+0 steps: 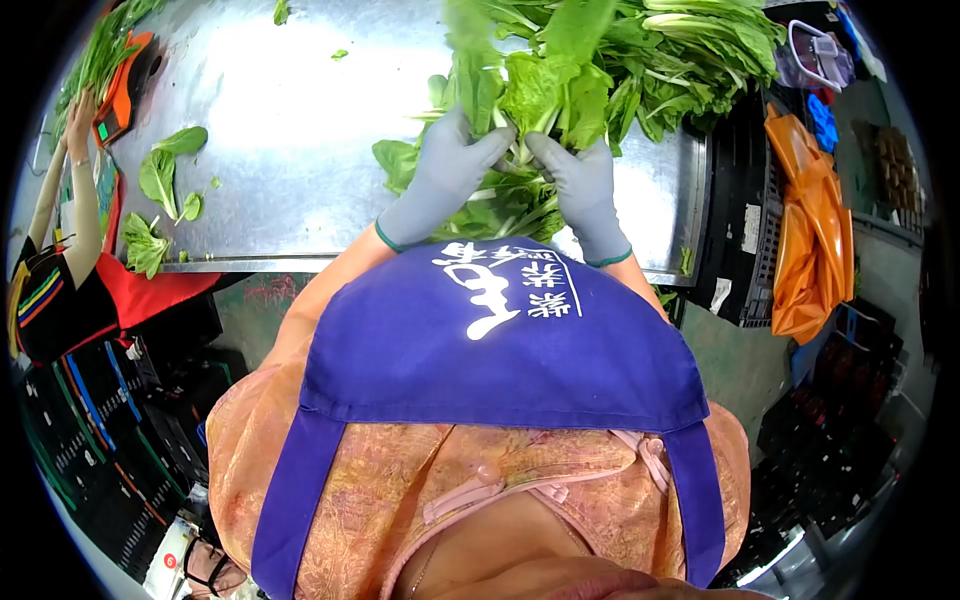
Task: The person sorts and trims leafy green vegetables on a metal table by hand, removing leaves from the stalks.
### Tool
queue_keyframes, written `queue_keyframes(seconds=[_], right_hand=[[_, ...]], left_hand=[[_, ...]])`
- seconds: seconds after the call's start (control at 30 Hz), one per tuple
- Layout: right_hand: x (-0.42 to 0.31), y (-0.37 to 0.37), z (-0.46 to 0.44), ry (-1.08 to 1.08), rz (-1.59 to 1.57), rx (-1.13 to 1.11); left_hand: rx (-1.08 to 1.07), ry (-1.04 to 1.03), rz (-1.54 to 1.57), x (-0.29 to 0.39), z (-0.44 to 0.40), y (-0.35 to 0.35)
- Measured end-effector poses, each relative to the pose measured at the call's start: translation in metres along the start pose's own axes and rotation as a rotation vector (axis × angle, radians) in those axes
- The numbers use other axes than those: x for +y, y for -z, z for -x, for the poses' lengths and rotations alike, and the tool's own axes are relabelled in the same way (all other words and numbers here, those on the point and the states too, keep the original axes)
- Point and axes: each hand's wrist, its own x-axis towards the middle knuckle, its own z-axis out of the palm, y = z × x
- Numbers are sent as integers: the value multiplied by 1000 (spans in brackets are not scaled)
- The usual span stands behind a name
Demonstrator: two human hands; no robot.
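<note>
My left hand [450, 172], in a grey glove, closes around the stem end of a bunch of leafy greens [540, 95]. Gripping the same bunch from the other side is my gloved right hand [584, 185], its thumb near the stems. The leaves point away from me, and those on the left are blurred. Below and between my hands lie more loose green leaves [505, 210] on the metal table [290, 120]. Just beyond my right hand a large heap of greens [690, 60] covers the table's far right part.
Loose leaves [160, 175] lie on the table's left side. A co-worker's hand [80, 125] holds greens beside an orange scale [125, 90]. At the right are a black crate [745, 220], an orange plastic bag [805, 240] and a clear container with a handle [815, 52].
</note>
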Motion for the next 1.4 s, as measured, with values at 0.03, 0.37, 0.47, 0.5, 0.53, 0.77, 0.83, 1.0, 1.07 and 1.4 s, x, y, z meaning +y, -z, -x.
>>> queue_keyframes(seconds=[0.03, 0.37, 0.47, 0.5, 0.53, 0.77, 0.83, 1.0, 1.07, 1.4], right_hand=[[1, 10, -1, -75, -1, -33], [12, 21, -2, -51, -269, -133], [15, 36, -9, 18, -150, -148], [14, 44, -11, 61, -83, -160], [2, 46, -10, -40, -249, -177], [-3, 53, -5, -137, -170, -253], [-2, 41, -3, -160, -74, -310], [-18, 18, 4, -209, 102, -402], [-16, 19, 5, -212, 156, -338], [8, 120, -18, 69, 784, 145]], left_hand=[[5, -17, 41, -1, 0, 0], [-9, 88, 189, -4, 6, 13], [-38, 122, -135, -4, 13, 29], [-46, 117, -291, -3, 15, 38], [-76, 63, -572, -14, 12, 51], [91, 21, -397, 32, 26, 76], [-9, -109, -266, 42, 22, 60], [-297, -68, -120, 11, -2, 17], [-261, -10, 3, -6, -8, 13], [-201, 23, 439, -12, -6, 45]])
